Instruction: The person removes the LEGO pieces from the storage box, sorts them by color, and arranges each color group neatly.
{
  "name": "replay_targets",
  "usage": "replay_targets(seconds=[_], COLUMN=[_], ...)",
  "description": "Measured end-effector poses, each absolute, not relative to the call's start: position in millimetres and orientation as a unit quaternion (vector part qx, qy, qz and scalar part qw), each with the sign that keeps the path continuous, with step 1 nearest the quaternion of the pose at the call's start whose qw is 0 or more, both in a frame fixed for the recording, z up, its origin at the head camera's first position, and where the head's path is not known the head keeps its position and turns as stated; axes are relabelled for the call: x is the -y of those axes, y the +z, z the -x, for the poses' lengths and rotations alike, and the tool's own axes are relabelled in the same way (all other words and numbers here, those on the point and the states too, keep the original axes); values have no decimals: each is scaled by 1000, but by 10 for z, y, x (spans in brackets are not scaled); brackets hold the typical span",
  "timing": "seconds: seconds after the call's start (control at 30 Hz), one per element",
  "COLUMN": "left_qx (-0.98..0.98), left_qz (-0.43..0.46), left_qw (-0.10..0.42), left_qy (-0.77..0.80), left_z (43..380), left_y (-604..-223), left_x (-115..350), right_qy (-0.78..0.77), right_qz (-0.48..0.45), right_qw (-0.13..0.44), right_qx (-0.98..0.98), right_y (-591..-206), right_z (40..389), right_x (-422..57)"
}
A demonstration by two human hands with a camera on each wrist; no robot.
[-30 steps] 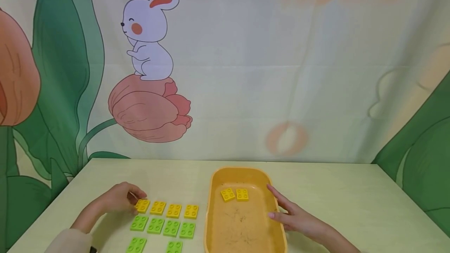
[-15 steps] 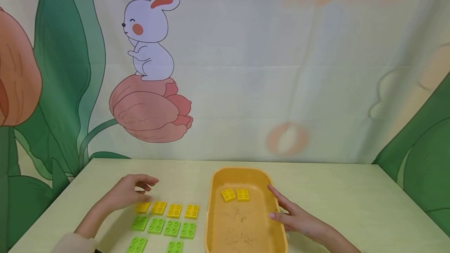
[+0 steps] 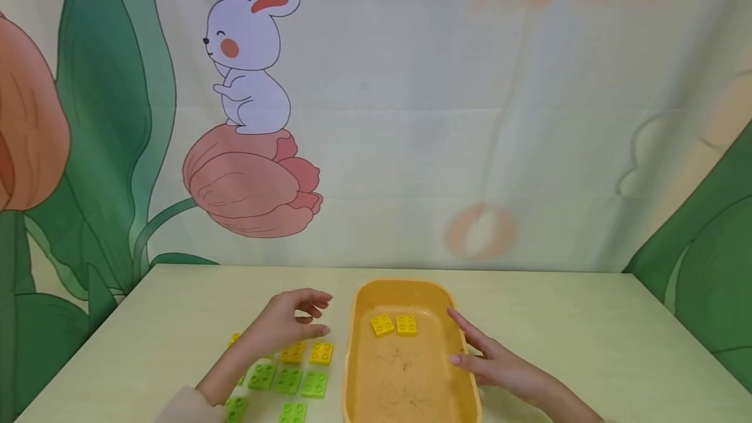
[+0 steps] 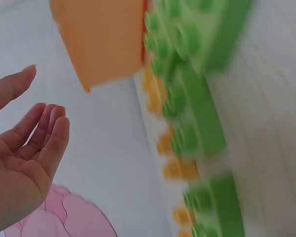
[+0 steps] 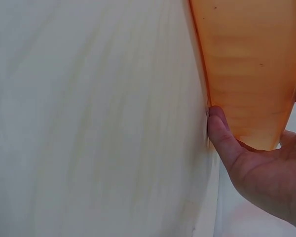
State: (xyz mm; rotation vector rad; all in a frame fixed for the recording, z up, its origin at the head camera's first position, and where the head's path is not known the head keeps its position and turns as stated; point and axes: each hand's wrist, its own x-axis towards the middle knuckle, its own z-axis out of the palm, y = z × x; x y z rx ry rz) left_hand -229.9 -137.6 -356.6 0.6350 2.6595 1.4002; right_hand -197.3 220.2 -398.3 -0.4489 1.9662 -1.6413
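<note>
My left hand, fingers loosely bent and holding nothing, hovers over the back of the brick rows, just left of the tray. The left wrist view also shows its palm and bare fingers. Below it lie a row of yellow toy building bricks and green ones, partly hidden by the hand and forearm. My right hand holds the right side of an orange-yellow plastic tray, fingertips at its rim. In the right wrist view, the hand spans the tray's side wall.
Two yellow bricks lie inside the tray near its far end. More green bricks lie at the lower frame edge. A printed cloth backdrop hangs behind the pale table.
My left hand has left the leftmost yellow brick, risen and moved right toward the tray, leaving the bricks in place. The right hand and tray have stayed put.
</note>
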Motion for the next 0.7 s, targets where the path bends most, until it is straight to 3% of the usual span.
replay_targets(seconds=[0.37, 0.7], left_qx=[-835, -830], left_qz=[-263, -287], left_qw=[19, 28], left_qy=[482, 478], left_z=[2352, 2481], left_y=[-3587, -3744], left_x=[658, 309], right_qy=[-607, -612], right_qz=[168, 178], right_qw=[263, 263], right_qx=[-731, -725], right_y=[-4001, -3997], right_z=[1978, 1981], right_x=[-2218, -2207])
